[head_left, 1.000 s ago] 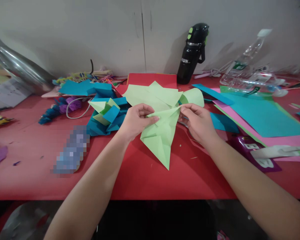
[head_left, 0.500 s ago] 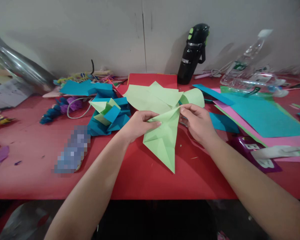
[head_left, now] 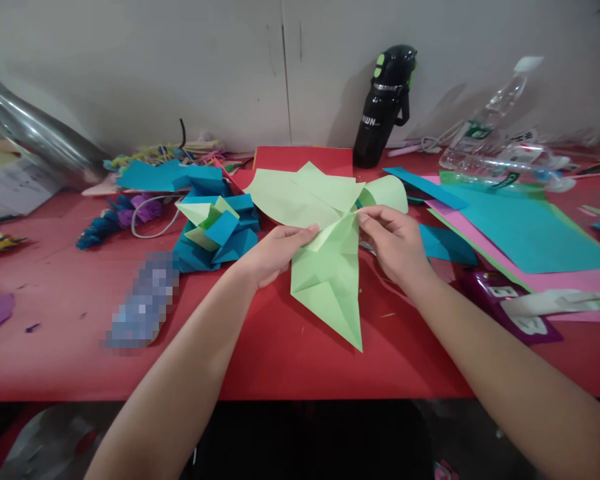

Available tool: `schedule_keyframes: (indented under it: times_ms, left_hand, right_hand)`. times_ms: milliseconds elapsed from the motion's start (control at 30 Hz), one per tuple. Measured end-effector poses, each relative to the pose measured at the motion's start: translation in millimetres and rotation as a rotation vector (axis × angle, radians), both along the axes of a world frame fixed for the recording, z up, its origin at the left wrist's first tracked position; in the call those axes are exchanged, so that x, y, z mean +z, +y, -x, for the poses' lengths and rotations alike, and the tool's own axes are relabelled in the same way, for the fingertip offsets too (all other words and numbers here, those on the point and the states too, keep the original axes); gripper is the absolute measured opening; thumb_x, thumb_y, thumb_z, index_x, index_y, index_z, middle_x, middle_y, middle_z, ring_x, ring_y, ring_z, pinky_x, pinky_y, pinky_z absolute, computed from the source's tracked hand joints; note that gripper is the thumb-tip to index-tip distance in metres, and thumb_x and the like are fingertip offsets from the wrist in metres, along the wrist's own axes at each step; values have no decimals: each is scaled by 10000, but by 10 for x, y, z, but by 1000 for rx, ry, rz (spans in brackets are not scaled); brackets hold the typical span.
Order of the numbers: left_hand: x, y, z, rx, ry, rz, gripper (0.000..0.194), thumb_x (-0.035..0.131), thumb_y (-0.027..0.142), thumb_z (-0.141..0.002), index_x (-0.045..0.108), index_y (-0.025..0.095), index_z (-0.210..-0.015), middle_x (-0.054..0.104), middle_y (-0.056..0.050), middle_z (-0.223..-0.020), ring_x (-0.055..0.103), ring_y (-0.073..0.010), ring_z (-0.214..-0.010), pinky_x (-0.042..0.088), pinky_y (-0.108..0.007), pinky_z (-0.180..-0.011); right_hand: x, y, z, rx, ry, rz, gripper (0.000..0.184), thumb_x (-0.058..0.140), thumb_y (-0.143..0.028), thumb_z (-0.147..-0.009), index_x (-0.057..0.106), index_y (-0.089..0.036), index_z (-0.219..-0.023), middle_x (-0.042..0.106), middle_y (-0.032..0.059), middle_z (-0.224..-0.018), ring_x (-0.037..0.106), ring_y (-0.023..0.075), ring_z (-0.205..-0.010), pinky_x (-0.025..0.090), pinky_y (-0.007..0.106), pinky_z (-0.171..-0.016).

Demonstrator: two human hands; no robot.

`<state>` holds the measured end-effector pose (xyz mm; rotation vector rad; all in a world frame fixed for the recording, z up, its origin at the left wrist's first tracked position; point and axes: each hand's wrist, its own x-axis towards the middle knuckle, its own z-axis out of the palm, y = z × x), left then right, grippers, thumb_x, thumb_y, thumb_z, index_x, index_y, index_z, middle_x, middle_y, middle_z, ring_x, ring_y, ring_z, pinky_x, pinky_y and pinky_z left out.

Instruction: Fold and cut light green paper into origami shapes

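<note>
A creased light-green sheet of paper (head_left: 329, 273) hangs between my two hands, its lower point toward the table's front edge. My left hand (head_left: 279, 252) pinches its upper left edge with the thumb on top. At the upper right corner my right hand (head_left: 391, 241) grips the paper between thumb and fingers. Behind it lie more light-green pieces (head_left: 300, 190), and a curled green piece (head_left: 387, 193) is just beyond my right hand. Left of my left hand sits a cluster of folded blue and green paper (head_left: 217, 233).
A black bottle (head_left: 380, 110) stands by the wall. Clear plastic bottles (head_left: 510, 163) and stacked blue, pink and green sheets (head_left: 540, 233) are at the right. A purple packet (head_left: 500, 307) lies near my right forearm. A blurred phone-shaped object (head_left: 143, 303) is on the red table (head_left: 60, 333).
The green paper's lower point has swung to the right. My left thumb has shifted along the upper edge, and a fold there now lies more open. My right hand has stayed nearly still.
</note>
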<state>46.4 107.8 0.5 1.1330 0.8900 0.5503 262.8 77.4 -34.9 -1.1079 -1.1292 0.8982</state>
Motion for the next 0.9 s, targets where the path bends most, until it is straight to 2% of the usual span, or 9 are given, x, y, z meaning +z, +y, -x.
schedule_keyframes:
  times_ms: [167, 300, 467, 667, 900]
  left_hand:
    - [-27, 8, 0, -40, 21, 7, 421, 716, 529, -851, 776, 201, -1108, 755, -120, -1147, 702, -282, -1066, 593, -347, -853]
    - [-14, 7, 17, -114, 8, -7, 354, 751, 449, -847, 786, 202, -1097, 770, -110, -1110, 725, -272, -1016, 601, -368, -873]
    - [-15, 14, 29, -106, -7, -33, 348, 764, 409, -846, 778, 202, -1125, 775, -102, -1105, 732, -272, -1008, 598, -396, -906]
    - [-3, 17, 43, -133, 13, -100, 328, 761, 357, -859, 767, 218, -1156, 778, -84, -1110, 743, -236, -951, 600, -362, -889]
    - [26, 1, 49, -170, 37, -217, 343, 696, 382, -909, 737, 238, -1217, 767, -62, -1150, 716, -242, -1065, 583, -335, -914]
  right_hand:
    - [17, -6, 7, -11, 1, -10, 83, 706, -322, -870, 754, -256, -883, 675, 4, -794, 618, 147, -714, 540, 302, -695]
    - [33, -16, 20, -13, 16, -9, 80, 709, -316, -867, 752, -250, -879, 681, 7, -802, 625, 149, -723, 542, 300, -696]
    - [22, -16, 17, -20, -14, -16, 92, 702, -329, -870, 750, -254, -896, 680, 7, -799, 635, 161, -731, 550, 311, -700]
    - [25, -13, 19, -23, -25, -17, 97, 704, -336, -869, 755, -260, -902, 696, 10, -814, 647, 166, -750, 560, 321, -718]
    - [21, -4, 6, -13, -2, -11, 101, 707, -343, -869, 751, -255, -891, 690, 2, -801, 639, 151, -732, 566, 306, -715]
